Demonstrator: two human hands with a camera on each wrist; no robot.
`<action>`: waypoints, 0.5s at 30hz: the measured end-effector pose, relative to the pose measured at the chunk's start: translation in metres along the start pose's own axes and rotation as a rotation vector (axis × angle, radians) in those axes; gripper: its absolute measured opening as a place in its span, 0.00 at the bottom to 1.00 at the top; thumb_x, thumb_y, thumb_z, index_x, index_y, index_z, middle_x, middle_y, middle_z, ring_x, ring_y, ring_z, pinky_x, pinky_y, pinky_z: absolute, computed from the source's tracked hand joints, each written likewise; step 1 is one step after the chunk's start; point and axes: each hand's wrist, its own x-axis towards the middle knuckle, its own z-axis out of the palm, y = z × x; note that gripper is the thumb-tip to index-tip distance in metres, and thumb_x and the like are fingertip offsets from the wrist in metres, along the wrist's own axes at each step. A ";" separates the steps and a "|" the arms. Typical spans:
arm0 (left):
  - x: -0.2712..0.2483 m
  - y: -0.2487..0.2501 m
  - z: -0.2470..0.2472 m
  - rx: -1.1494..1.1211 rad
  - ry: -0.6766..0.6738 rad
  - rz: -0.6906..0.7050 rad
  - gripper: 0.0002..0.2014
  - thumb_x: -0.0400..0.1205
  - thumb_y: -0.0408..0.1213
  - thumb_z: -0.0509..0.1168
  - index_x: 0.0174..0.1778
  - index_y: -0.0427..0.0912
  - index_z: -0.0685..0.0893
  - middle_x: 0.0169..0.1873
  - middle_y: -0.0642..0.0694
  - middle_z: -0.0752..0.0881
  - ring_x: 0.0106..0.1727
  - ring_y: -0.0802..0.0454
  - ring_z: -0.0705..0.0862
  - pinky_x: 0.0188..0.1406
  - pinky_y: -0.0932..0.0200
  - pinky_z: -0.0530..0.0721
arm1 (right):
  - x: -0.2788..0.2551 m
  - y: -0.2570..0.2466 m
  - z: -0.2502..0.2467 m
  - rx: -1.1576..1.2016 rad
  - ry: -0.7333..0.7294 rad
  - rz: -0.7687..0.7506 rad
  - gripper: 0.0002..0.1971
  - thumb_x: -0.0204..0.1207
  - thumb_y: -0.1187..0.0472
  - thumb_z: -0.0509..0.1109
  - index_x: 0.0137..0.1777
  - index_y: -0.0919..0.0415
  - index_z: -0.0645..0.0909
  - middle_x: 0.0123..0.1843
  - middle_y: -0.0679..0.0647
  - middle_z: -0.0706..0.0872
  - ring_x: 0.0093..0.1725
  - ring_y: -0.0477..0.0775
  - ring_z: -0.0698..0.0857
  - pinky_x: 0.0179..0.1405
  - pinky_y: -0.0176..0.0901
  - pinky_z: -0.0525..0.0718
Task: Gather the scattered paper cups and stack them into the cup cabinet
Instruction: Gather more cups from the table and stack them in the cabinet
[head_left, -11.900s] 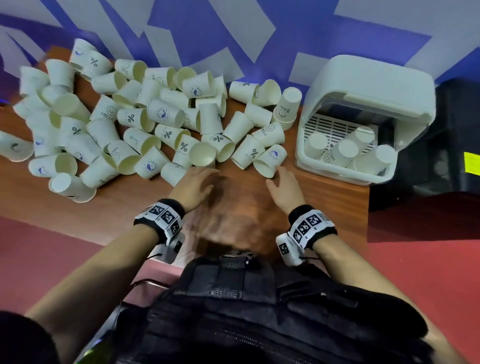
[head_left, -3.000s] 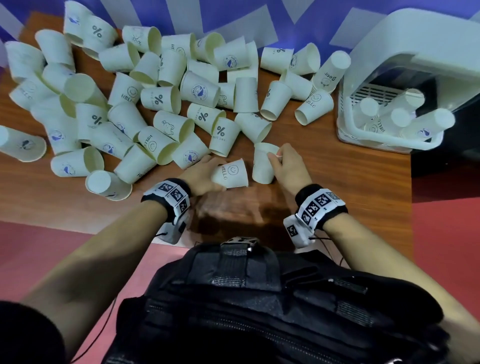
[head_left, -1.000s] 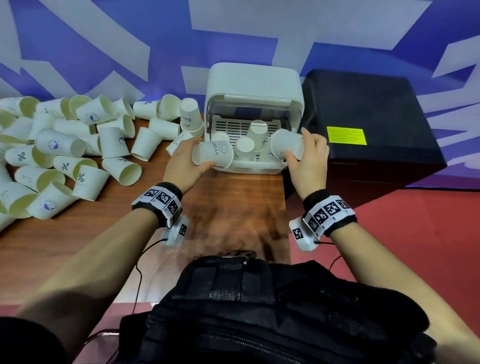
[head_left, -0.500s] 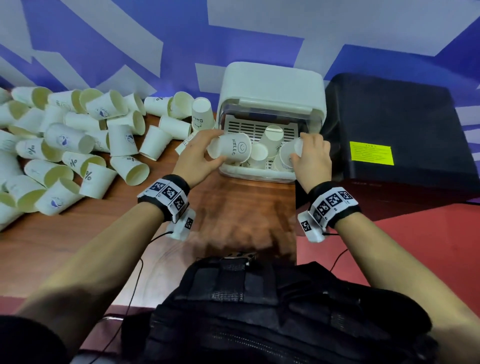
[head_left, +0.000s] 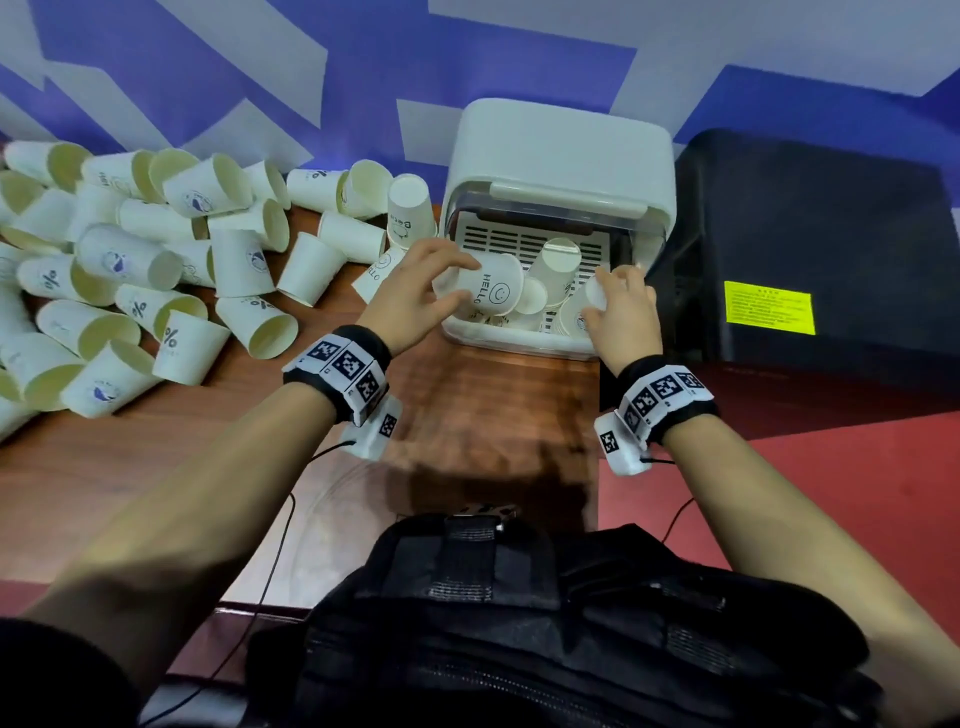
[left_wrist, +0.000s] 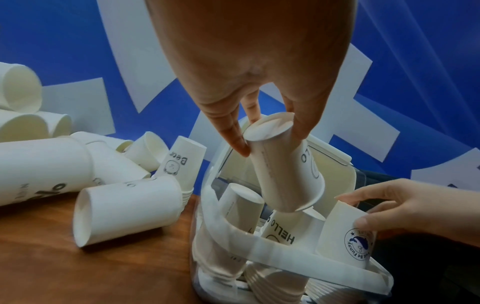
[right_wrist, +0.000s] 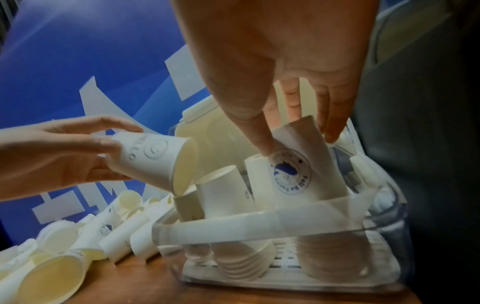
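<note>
Our left hand (head_left: 410, 301) grips the HELLO cup (head_left: 488, 288) over the cabinet (head_left: 561, 156). Only the right wrist view shows our right hand (right_wrist: 275, 67) pinching the whale-logo cup (right_wrist: 298, 164).

Matt white paper cups (head_left: 236, 270), glossy wood-grain table (head_left: 493, 415), smooth white plastic cabinet (head_left: 561, 150)

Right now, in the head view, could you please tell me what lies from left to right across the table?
Scattered paper cups → left hand gripping the HELLO cup → cup cabinet → right hand → black box.
</note>
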 end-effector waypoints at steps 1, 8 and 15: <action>0.004 0.000 0.001 0.024 -0.017 0.017 0.14 0.80 0.37 0.70 0.61 0.48 0.83 0.65 0.49 0.75 0.68 0.58 0.72 0.60 0.75 0.70 | -0.001 0.000 -0.001 0.011 0.004 0.003 0.26 0.77 0.65 0.64 0.76 0.62 0.69 0.77 0.59 0.66 0.70 0.66 0.67 0.70 0.53 0.71; 0.043 0.014 0.005 0.206 -0.281 0.131 0.24 0.75 0.28 0.71 0.67 0.41 0.78 0.69 0.45 0.78 0.71 0.47 0.75 0.72 0.51 0.71 | -0.022 0.003 -0.003 0.168 0.156 -0.033 0.25 0.77 0.66 0.65 0.75 0.63 0.70 0.78 0.66 0.63 0.76 0.66 0.62 0.74 0.50 0.63; 0.062 0.021 0.025 0.363 -0.436 0.206 0.23 0.76 0.24 0.70 0.67 0.36 0.79 0.70 0.42 0.78 0.69 0.42 0.75 0.69 0.56 0.68 | -0.030 0.010 0.002 0.205 0.208 -0.050 0.20 0.78 0.65 0.65 0.71 0.65 0.74 0.77 0.66 0.63 0.75 0.66 0.65 0.74 0.49 0.64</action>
